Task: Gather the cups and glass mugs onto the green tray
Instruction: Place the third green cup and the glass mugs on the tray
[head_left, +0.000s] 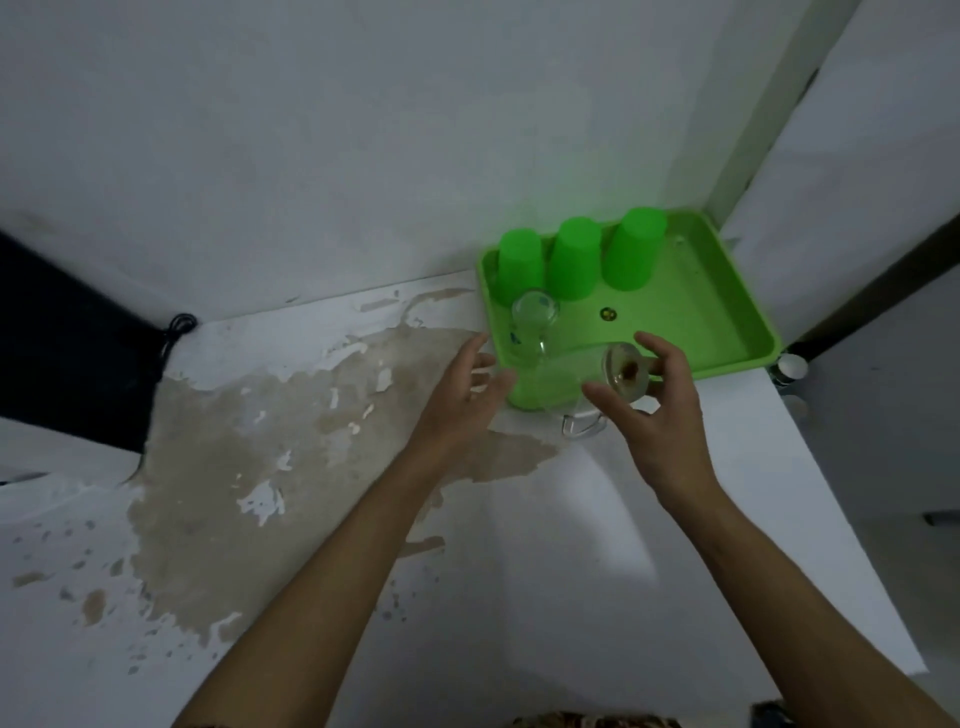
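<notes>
A green tray (701, 322) sits in the far right corner of a white counter. Three green cups (575, 262) stand upside down along its back edge. One clear glass mug (532, 325) rests on the tray's left side. My right hand (654, 410) is shut on a second glass mug (623, 371), tilted on its side above the tray's front edge, its handle (582, 426) hanging below. My left hand (462, 400) hovers open beside the tray's front left corner, holding nothing.
The counter (571, 545) has a large patch of peeled, brownish surface (249, 457) at left. Walls close the corner behind and right of the tray. A black cable (174, 332) hangs at left. A small white object (792, 366) sits beyond the tray's right corner.
</notes>
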